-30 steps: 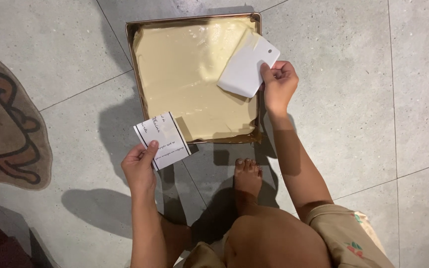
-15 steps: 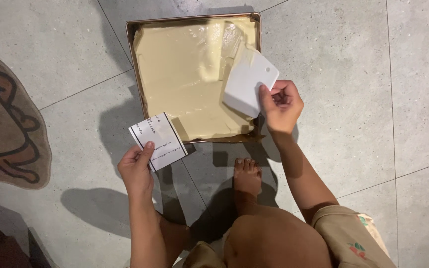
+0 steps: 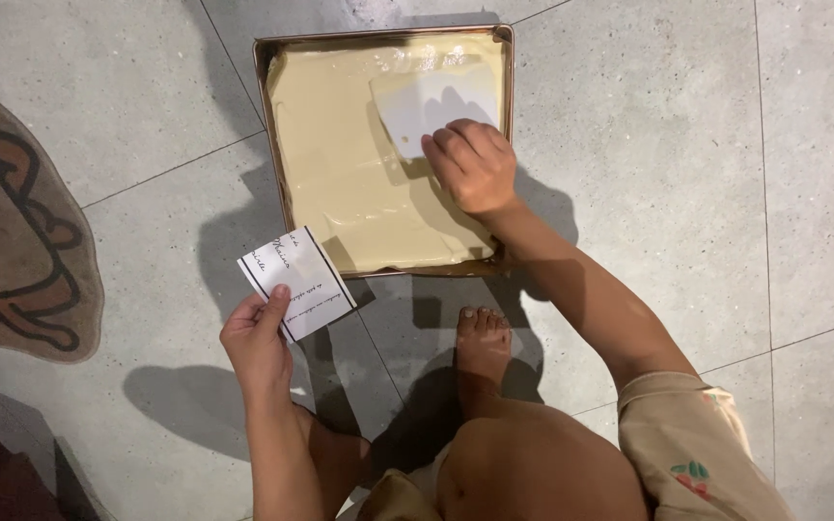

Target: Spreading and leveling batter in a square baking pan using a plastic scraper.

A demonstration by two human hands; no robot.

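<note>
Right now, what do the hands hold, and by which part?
Left hand pinches the white card at its lower edge. Right hand grips the white scraper by its near edge.

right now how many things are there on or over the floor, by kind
baking trays of pale batter: 1
white scrapers, in the right hand: 1
white printed cards, in the left hand: 1
rugs: 1
total: 4

rug point(image 3: 12, 241) cut off left, card point(image 3: 298, 282) lettering unreadable

Left hand point(image 3: 258, 338) holds a white rectangular black-striped card point(image 3: 297, 283).
</note>
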